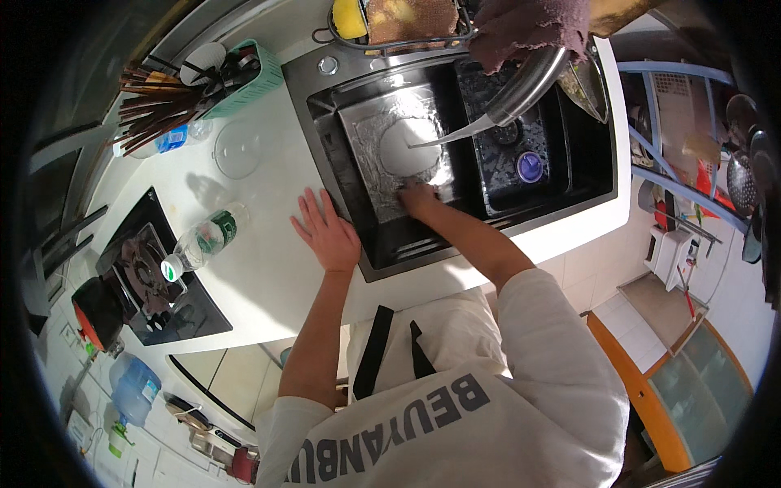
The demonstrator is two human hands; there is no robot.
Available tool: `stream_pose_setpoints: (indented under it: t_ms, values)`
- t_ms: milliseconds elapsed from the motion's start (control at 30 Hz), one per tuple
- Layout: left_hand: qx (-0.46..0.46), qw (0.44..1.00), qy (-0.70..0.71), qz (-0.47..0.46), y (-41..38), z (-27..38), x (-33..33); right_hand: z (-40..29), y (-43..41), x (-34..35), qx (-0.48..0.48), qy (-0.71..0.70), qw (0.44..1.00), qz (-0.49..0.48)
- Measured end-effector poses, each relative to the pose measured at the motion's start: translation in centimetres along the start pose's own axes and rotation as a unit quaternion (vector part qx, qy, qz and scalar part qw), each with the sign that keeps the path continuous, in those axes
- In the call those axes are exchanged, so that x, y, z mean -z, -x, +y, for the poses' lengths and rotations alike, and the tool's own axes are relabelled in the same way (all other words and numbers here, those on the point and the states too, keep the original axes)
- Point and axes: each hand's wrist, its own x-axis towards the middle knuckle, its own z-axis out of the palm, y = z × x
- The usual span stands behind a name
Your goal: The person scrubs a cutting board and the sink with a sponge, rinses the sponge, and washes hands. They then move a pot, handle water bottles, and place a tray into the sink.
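A stream of water [448, 136] runs from the curved metal faucet [531, 85] into the left basin of a black sink [403, 245]. Where it lands there is a pale round patch [406, 152]; rippling water surrounds it. My right hand [419, 199] reaches down into that basin, just on the near side of the patch. Its fingers are shadowed and blurred, so whether they hold anything is unclear. My left hand [329, 235] rests flat on the white countertop [274, 244], fingers spread, beside the sink's left rim. A purple round object [529, 166] sits in the right basin.
Left of my left hand, a clear plastic bottle [204, 241] lies near a gas stove [152, 274]. Behind it are a transparent round lid [237, 149] and a green utensil basket [256, 85] with chopsticks. A sponge rack [403, 46] and purple cloth [525, 30] border the sink's back.
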Motion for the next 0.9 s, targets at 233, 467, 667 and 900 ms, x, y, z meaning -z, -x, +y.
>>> stream_pose_setpoints:
  t_ms: [233, 467, 667, 900]
  values:
    - [-0.005, 1.0, -0.008, 0.003, -0.1, 0.2, 0.1, 0.8, 0.6, 1.7, -0.23, 0.19, 0.92, -0.253]
    - [-0.009, 1.0, 0.002, 0.006, -0.3, 0.8, 0.7, -2.2, -0.5, 1.3, 0.027, -0.019, 0.966, -0.256]
    - [-0.006, 1.0, -0.008, 0.007, 0.0, 0.6, 0.6, 1.0, 2.8, 2.2, -0.138, -0.072, 0.98, -0.121]
    - [0.002, 1.0, -0.015, 0.02, 0.6, 0.1, 0.4, -2.0, 12.3, 10.0, -0.187, -0.222, 0.948, 0.128]
